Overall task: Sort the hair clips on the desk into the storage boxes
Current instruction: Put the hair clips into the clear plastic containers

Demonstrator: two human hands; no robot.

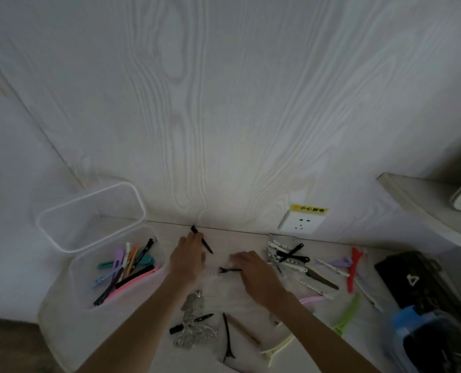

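Left hand carrying a clip, right hand reaching for the next one.

The left hand (187, 258) pinches a black clip (202, 239), its long axis slanting away toward the wall; the clear storage box (100, 267) sits just to that hand's left. The right hand (253, 273) curls its fingers onto a small black clip (228, 270) lying crosswise between both hands; whether it grips it I cannot tell.
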